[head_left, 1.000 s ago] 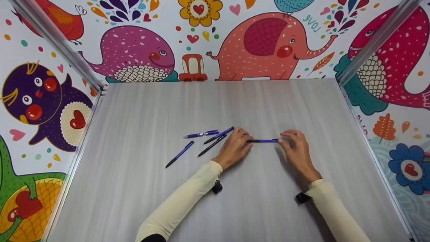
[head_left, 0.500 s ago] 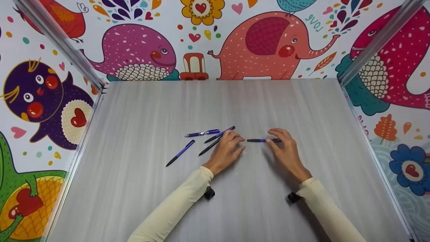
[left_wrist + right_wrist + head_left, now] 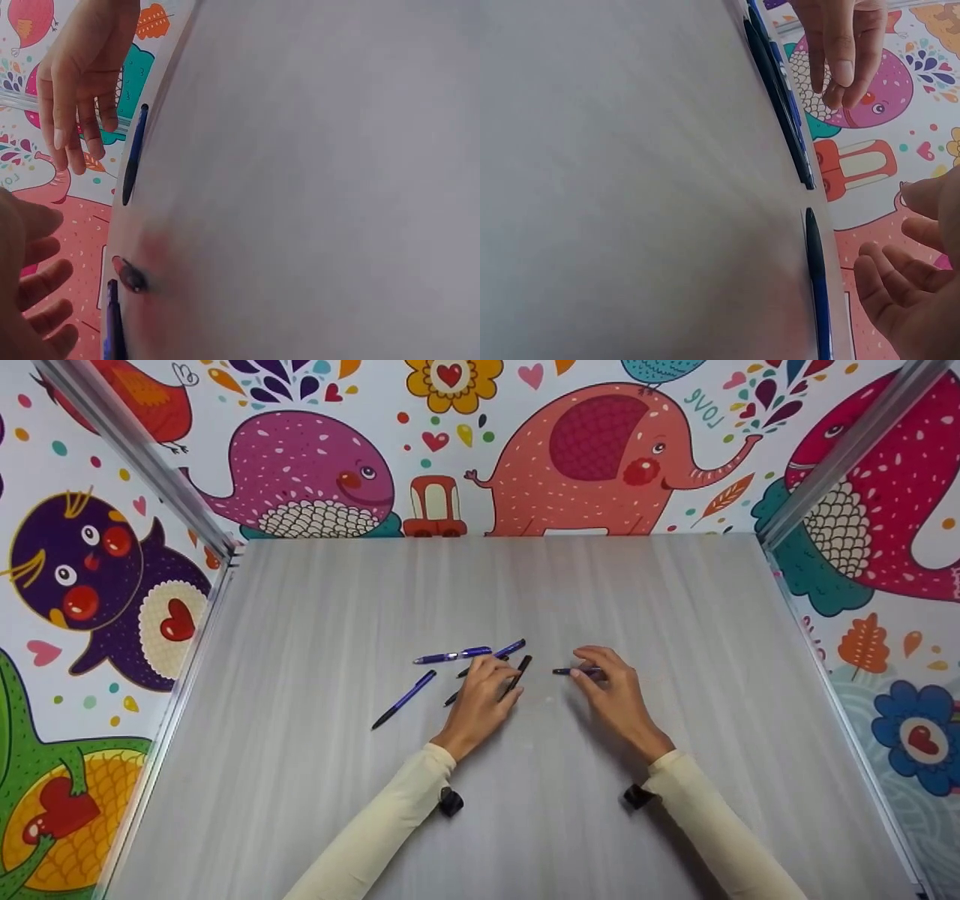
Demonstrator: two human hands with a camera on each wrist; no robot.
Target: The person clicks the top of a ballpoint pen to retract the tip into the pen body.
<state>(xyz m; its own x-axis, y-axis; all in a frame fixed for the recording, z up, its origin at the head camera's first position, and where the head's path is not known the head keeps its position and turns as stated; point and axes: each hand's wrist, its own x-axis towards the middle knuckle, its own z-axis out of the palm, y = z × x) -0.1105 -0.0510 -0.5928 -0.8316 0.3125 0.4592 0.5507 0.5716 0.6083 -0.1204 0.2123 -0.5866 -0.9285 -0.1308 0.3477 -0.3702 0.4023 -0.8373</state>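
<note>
My left hand (image 3: pixel 480 701) hovers over the pens at the middle of the table. Its fingers are loosely bent and, in the left wrist view, hold nothing. Below it in the head view lie a black pen (image 3: pixel 527 664), a blue pen (image 3: pixel 514 647) and another black pen (image 3: pixel 450 700), partly hidden by the hand. My right hand (image 3: pixel 611 690) is above a single blue pen with a black grip (image 3: pixel 815 255), lying apart from the group. Its relaxed fingers (image 3: pixel 900 274) are clear of that pen in the right wrist view.
A purple-and-white pen (image 3: pixel 450 656) lies behind the group. Left of it, a blue pen with a black grip (image 3: pixel 403 700) lies slanted. The grey table (image 3: pixel 337 600) is bordered by walls printed with cartoon animals (image 3: pixel 585 457) and by metal rails.
Both hands have left the single pen's ends and shifted left. The left one now covers part of the group, exposing a black pen; the right one now covers the single pen's right end.
</note>
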